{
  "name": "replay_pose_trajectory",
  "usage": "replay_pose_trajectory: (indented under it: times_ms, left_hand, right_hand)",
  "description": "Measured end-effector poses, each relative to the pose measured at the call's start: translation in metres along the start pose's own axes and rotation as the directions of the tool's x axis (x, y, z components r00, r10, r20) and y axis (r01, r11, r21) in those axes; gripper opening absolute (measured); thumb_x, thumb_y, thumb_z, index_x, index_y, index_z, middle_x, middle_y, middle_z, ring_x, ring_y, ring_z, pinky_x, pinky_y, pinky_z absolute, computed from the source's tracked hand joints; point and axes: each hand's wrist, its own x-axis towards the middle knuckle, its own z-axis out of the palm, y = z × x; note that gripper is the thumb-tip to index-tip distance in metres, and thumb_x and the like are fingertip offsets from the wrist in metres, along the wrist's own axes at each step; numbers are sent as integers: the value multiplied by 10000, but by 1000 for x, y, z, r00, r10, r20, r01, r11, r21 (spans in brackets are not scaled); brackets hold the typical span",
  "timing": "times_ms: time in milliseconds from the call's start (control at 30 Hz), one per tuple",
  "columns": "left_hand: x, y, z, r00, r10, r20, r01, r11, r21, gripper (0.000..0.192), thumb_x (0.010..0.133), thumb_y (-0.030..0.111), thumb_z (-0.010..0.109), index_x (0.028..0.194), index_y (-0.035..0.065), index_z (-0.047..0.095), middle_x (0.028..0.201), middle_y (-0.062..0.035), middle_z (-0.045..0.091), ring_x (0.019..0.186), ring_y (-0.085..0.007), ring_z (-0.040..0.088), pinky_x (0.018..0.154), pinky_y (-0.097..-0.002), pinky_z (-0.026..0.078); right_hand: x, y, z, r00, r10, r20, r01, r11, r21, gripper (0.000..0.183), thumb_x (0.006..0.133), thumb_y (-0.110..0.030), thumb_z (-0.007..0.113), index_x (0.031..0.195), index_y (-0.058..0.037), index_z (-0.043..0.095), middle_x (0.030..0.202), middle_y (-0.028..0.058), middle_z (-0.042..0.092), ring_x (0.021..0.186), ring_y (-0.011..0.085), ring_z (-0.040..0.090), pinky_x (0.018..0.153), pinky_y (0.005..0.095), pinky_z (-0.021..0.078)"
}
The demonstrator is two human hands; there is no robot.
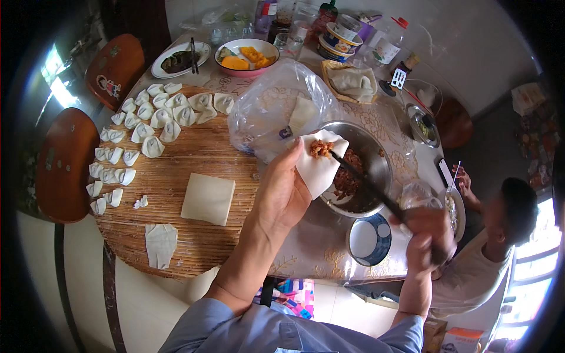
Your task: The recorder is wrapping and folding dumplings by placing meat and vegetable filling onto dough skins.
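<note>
A white dough wrapper lies across my left hand, its edge held under the thumb. On it sits a small lump of minced filling. My right hand, blurred, grips dark chopsticks whose tips touch the filling. Behind the wrapper stands a metal bowl with more minced filling in it, partly hidden by my left hand and the wrapper. On the round wooden board to the left are a square stack of wrappers, a loose wrapper piece and rows of folded wontons.
A clear plastic bag with wrappers lies behind my left hand. Near my right hand stands a blue-and-white bowl. Dishes of food, tubs and bottles crowd the far side. Another person sits at the right beside a bowl.
</note>
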Motion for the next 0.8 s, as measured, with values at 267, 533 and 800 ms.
replay_pose_trajectory:
  times_ms: [267,533,800]
  left_hand:
    - [-3,0,9,991,-109,79,115,991,-72,320,908,209,396,1102,-34,469,1101,-156,533,1032,-240,529,923,-371,421]
    - [0,7,3,996,-59,68,68,987,-149,361,901,217,419,1144,-49,406,1141,-194,492,1070,-283,501,930,-392,424]
    - [-6,31,-3,982,187,-22,-187,955,-232,412,924,192,345,1221,-91,316,1240,-231,403,1162,-334,406,987,-430,354]
  right_hand:
    - [17,53,-1,785,610,-113,-377,614,693,242,895,-192,444,857,44,481,753,125,505,604,241,597,532,349,541]
    - [21,62,-9,775,621,-115,-363,587,724,256,901,-215,436,858,30,495,741,133,543,567,244,599,526,344,535]
    - [14,64,4,756,641,-135,-531,721,446,266,861,-190,521,846,75,545,758,137,552,565,218,592,529,299,522]
